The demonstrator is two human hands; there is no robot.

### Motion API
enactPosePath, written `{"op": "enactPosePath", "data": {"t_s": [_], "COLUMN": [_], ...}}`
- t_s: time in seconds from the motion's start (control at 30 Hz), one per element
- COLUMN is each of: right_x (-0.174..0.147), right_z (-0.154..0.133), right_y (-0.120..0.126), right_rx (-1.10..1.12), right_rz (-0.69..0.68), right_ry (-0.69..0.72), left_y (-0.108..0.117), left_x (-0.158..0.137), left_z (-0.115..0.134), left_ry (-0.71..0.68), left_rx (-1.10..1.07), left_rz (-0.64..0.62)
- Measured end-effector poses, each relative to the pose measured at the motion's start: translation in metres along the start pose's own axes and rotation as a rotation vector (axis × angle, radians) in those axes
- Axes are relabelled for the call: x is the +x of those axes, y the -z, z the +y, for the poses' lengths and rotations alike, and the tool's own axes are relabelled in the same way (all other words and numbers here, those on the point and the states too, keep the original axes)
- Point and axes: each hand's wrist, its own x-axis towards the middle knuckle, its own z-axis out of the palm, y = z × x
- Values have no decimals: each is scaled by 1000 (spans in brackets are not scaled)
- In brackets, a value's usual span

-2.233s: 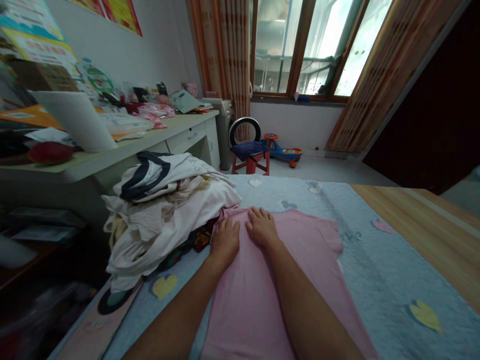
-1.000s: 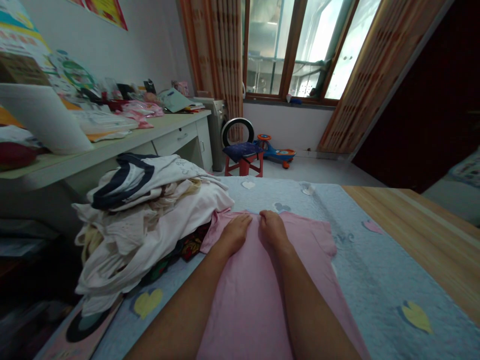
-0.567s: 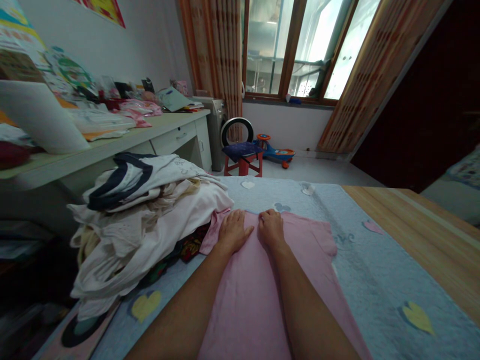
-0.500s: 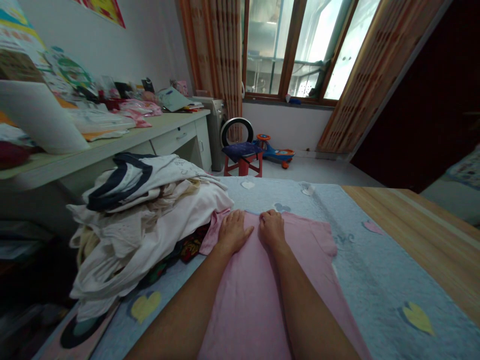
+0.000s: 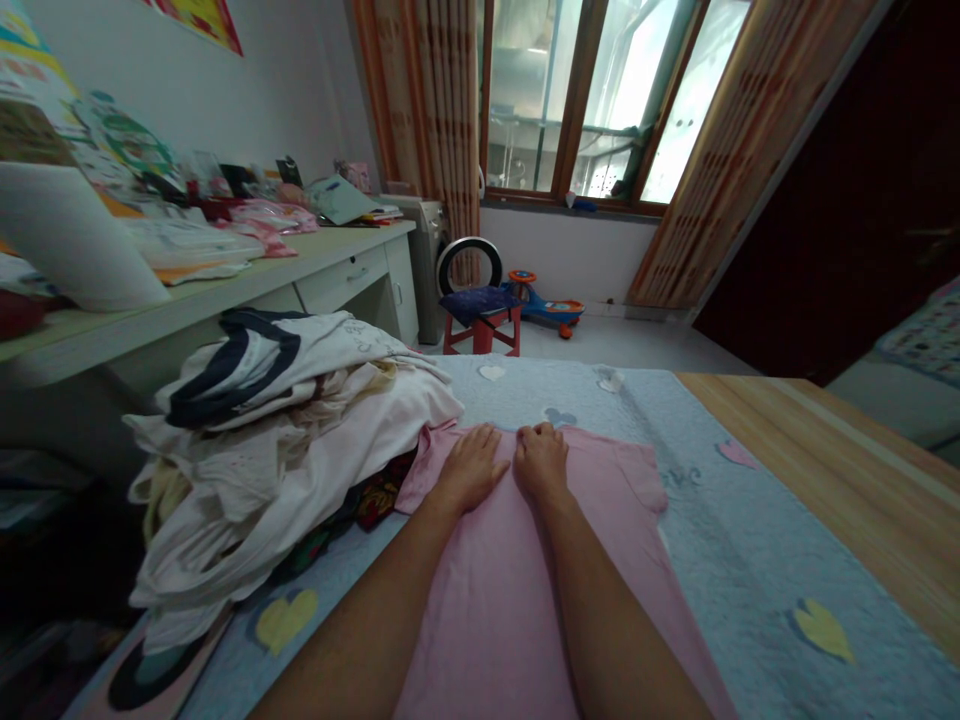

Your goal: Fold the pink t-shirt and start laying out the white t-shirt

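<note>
A pink T-shirt (image 5: 499,600) lies spread on a light blue cloth with heart patterns (image 5: 750,560), its neck end away from me. My left hand (image 5: 472,470) rests flat near the left shoulder of the shirt, fingers stretched forward and thumb out to the side. Close beside it, my right hand (image 5: 541,462) is at the neckline with its fingers bent and closed on the fabric; the fingertips are partly hidden. Both sleeves stick out sideways, the left one against a heap of clothes (image 5: 300,480).
White, cream and dark garments make up the heap at left. A cluttered desk (image 5: 330,262) runs behind it. Past the far edge stand a red stool (image 5: 484,335) and a blue ride-on toy (image 5: 551,308). Bare wooden board (image 5: 825,450) shows at right.
The whole view has shifted slightly. Both hands stay at the neck end of the shirt, the right one's fingers a little more bent.
</note>
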Motion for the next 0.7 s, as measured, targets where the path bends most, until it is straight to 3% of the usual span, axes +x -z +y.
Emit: {"op": "enactPosePath", "data": {"t_s": [0.2,0.3,0.5,0.6,0.7], "right_x": [-3,4,12,2,-8], "right_z": [-4,2,40,54,57], "right_y": [3,8,19,14,8], "right_rx": [-30,1,130,220,201], "right_rz": [1,-61,-258,-160,-68], "right_ry": [-33,-42,252,357,327], "left_y": [2,4,7,6,6], "left_x": [-2,-3,-3,-3,-3], "left_z": [3,5,6,6,5], "left_ry": [87,108,97,100,102], "left_rx": [24,21,18,17,15], "left_rz": [-32,-53,-60,-63,-66]}}
